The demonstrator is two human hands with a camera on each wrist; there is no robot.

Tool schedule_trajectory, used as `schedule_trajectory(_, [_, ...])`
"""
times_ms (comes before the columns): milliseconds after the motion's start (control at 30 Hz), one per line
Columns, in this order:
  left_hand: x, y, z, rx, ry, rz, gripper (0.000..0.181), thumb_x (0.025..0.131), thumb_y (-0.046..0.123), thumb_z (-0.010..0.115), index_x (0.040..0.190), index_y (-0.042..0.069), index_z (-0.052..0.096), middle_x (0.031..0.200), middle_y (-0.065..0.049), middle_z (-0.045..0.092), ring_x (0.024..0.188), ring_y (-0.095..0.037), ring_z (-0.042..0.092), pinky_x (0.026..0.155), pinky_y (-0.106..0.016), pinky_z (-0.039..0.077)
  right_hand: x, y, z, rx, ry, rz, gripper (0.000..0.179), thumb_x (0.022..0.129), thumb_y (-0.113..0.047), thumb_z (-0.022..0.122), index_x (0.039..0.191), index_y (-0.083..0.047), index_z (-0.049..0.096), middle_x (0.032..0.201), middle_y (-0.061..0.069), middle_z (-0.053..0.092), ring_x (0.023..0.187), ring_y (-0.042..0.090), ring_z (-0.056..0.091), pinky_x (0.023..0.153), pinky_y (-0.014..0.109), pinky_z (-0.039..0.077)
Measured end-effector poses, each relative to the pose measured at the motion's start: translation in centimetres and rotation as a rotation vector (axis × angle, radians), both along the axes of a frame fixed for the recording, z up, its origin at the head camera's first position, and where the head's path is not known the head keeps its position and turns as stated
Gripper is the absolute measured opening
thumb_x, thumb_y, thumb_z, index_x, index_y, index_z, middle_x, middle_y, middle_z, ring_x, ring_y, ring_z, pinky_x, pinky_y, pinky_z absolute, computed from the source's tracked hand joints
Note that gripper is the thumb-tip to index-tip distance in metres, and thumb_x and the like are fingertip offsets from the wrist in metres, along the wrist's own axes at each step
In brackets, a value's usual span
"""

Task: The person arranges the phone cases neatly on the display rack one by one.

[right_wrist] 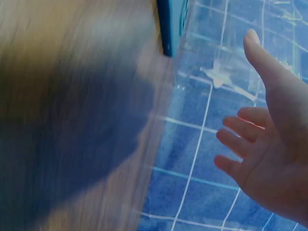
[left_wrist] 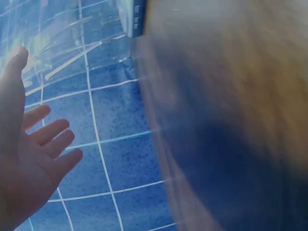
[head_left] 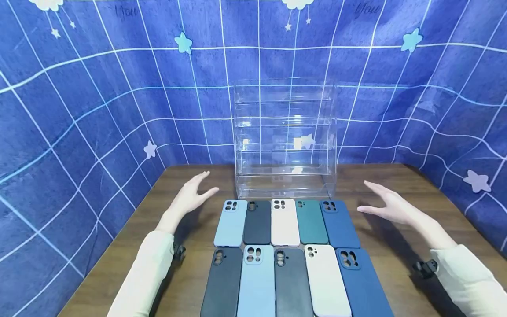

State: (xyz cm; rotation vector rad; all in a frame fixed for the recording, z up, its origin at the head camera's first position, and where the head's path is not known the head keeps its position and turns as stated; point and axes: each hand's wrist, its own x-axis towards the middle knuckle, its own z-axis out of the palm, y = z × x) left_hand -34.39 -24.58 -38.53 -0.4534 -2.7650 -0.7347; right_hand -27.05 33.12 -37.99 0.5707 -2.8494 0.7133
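My left hand [head_left: 187, 199] hovers over the left of the table, fingers spread and holding nothing. On the opposite side my right hand [head_left: 393, 206] is likewise empty, thumb apart from the fingers. Between them lie two rows of phone cases, backs up. The back row has a light blue case [head_left: 231, 226], a black case [head_left: 258, 226], a white case [head_left: 286, 226], a green case [head_left: 313, 226] and a dark blue case [head_left: 343, 229]. The front row includes a dark grey case [head_left: 295, 286] and a cream case [head_left: 328, 286]. Both wrist views show open palms.
Behind the cases stands a clear tiered display rack [head_left: 285, 193]. Blue gridded cloth [head_left: 111, 176] with stars hangs around the back and sides. Bare wood table [head_left: 186, 273] shows on either side of the cases. A small black device [head_left: 425, 267] sits at the right wrist.
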Motion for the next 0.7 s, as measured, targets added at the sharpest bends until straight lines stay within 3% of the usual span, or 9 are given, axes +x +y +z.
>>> schedule_trajectory(133, [-1.1,0.6,0.6,0.095,0.028,-0.007,0.071,0.087,0.054,0.057,0.14,0.008,0.043,0.142,-0.015,0.045,0.133,-0.034,0.039,0.111,-0.049,0.03,0.5,-1.0,0.2,-0.019,0.014,-0.003,0.074,0.083,-0.044,0.068,0.138,0.0,0.043,0.139,0.025,0.044,0.129,0.045,0.037,0.101,0.059,0.032])
schedule_trajectory(400, [-2.5,2.3,0.6,0.233,-0.001,-0.034,0.065,0.087,0.046,0.062,0.135,0.006,0.048,0.133,-0.017,0.055,0.123,-0.034,0.051,0.105,-0.046,0.039,2.5,-2.7,0.0,-0.047,0.033,0.039,0.055,0.084,-0.039,0.068,0.128,-0.009,0.055,0.126,0.014,0.06,0.118,0.034,0.053,0.095,0.051,0.042])
schedule_trajectory(700, [-3.8,4.5,0.3,0.369,-0.07,-0.061,0.054,0.089,0.034,0.064,0.132,0.003,0.051,0.126,-0.018,0.059,0.117,-0.033,0.056,0.102,-0.043,0.044,4.5,-3.4,-1.3,-0.106,-0.071,0.127,0.048,0.084,-0.033,0.07,0.122,-0.006,0.06,0.116,0.007,0.067,0.104,0.023,0.063,0.087,0.032,0.052])
